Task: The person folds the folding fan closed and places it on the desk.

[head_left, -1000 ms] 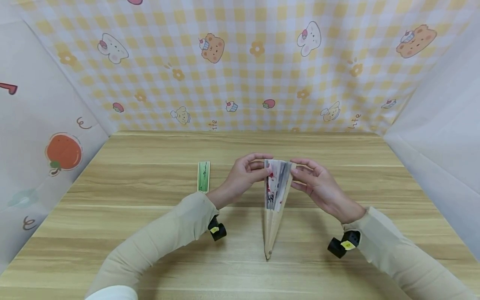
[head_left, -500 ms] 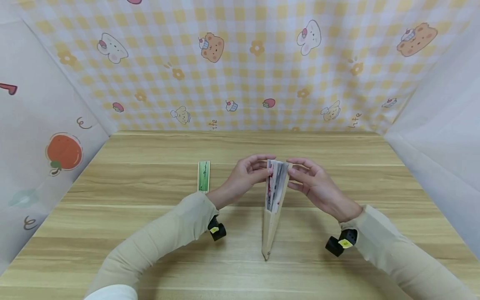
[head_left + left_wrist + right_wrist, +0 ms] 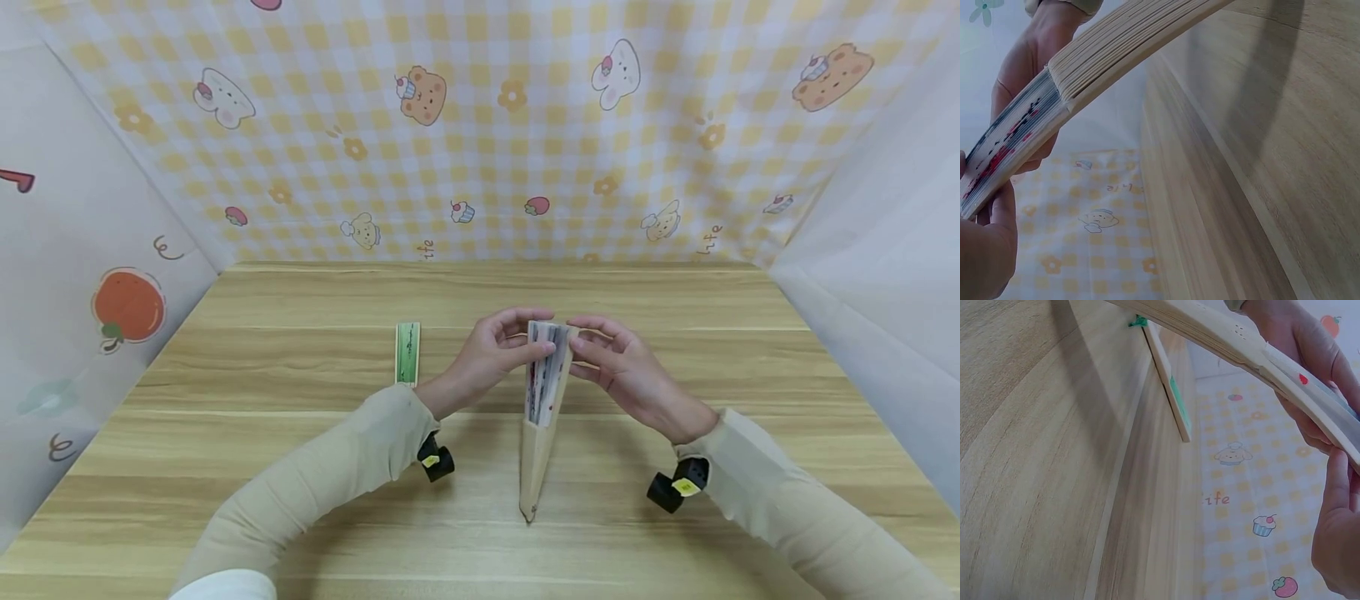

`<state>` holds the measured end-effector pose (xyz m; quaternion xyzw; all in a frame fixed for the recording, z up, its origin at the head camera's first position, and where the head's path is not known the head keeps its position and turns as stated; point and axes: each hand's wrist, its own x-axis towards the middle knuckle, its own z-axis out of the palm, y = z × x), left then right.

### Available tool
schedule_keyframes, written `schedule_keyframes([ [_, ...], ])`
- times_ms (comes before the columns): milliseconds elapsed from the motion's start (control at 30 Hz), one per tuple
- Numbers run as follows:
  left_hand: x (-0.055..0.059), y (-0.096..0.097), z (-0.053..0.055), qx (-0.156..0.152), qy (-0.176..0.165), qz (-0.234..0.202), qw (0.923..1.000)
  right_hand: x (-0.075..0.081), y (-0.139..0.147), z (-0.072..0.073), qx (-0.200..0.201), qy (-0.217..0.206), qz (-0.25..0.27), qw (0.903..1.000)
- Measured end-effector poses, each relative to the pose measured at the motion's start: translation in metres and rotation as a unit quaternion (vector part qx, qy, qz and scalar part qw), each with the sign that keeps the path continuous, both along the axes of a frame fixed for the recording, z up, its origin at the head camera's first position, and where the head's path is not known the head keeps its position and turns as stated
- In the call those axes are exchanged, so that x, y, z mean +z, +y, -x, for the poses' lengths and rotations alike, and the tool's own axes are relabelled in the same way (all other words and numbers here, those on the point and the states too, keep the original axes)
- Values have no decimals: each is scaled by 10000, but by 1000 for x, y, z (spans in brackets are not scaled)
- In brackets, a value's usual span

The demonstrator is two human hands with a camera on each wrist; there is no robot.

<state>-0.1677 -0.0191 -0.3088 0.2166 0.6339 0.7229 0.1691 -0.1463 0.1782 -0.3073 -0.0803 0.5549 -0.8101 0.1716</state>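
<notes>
A wooden folding fan [image 3: 536, 454], its grey and white leaf marked with red, stands almost folded between both hands, with its pivot end toward the person. My left hand [image 3: 498, 354] holds the upper left side, the thumb lying across the leaf. At the upper right edge my right hand [image 3: 630, 371] pinches the outer rib between thumb and fingers. Stacked ribs [image 3: 1129, 47] show close together in the left wrist view. A second folding fan [image 3: 407, 353], green and folded, lies on the table left of the left hand, its lower end hidden by the left forearm.
The wood-grain table [image 3: 300, 333] spans the work area. A yellow checked cloth [image 3: 480, 150] hangs at its back edge, and white printed sheets [image 3: 67, 233] close the sides. In the right wrist view, a green cord [image 3: 1139, 321] sits at the green fan's end.
The fan has narrowed as its ribs came together. My right hand has moved slightly left toward the left hand, and the left thumb reaches further across the leaf. The green fan stays put.
</notes>
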Motion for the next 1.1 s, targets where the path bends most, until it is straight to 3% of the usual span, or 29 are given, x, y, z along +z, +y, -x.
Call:
schedule_keyframes([
  [233,1,0,-1,183,60,54,9998,0,-1,-1,66,59,52,9999],
  [767,2,0,-3,144,92,69,9998,4,-3,-4,153,194,-46,9997],
  [1100,2,0,-1,220,129,413,9988,4,-7,-3,187,308,-87,9993],
])
